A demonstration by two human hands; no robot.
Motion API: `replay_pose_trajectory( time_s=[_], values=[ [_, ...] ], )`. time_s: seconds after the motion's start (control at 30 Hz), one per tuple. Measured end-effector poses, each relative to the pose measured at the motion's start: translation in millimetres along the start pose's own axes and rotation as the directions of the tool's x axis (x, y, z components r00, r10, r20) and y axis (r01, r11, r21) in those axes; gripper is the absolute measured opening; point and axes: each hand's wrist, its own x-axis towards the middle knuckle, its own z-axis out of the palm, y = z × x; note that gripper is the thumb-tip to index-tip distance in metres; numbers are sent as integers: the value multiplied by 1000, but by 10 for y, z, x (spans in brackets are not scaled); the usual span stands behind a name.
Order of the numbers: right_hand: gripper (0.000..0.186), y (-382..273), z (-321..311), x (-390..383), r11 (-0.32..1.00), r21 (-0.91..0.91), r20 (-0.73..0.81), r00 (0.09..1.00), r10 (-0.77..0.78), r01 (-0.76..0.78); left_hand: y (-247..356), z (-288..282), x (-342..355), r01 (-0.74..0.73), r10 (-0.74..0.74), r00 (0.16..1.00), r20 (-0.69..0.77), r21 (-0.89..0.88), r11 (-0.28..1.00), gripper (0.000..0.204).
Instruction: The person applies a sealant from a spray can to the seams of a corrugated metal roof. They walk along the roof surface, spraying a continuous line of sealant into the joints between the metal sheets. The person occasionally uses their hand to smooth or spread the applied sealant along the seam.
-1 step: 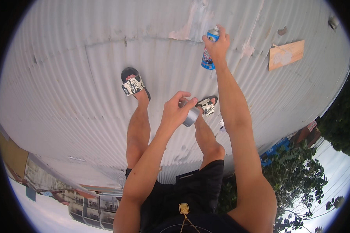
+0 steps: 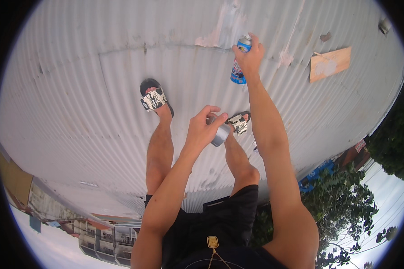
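Note:
My right hand (image 2: 250, 57) is wrapped round a blue spray can (image 2: 239, 74), held nearly upright in the picture with its index finger up at the top by the nozzle. Closer to my body, my left hand (image 2: 203, 127) grips a grey cylindrical cap (image 2: 220, 134) between thumb and fingers. Under both hands spreads a grey corrugated metal roof (image 2: 121, 62). Beyond the can, a pale pinkish patch (image 2: 208, 41) of filler or paint smears the ridges. No spray is visible at the nozzle.
A wooden board (image 2: 341, 58) with whitish paste and a thin stick lies on the roof at the right. Near it is a small brown scrap (image 2: 325, 36). My feet in patterned slides (image 2: 153, 97) stand on the ridges. Trees (image 2: 341, 193) border the roof's right edge.
My right hand has shifted slightly back toward me and a touch to the left with the spray can. My left hand and the cap have stayed in place.

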Motion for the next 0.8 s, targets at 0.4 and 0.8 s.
replay_pose_trajectory(
  time_s=[0.4,0.8],
  values=[
    [62,-408,242,-12,993,109,66,997,-49,42,5,-86,-7,-21,20,999,-45,-26,999,39],
    [61,-369,245,-263,995,101,86,996,13,-22,-10,-191,-8,-54,50,993,-104,-41,998,38]
  ],
)
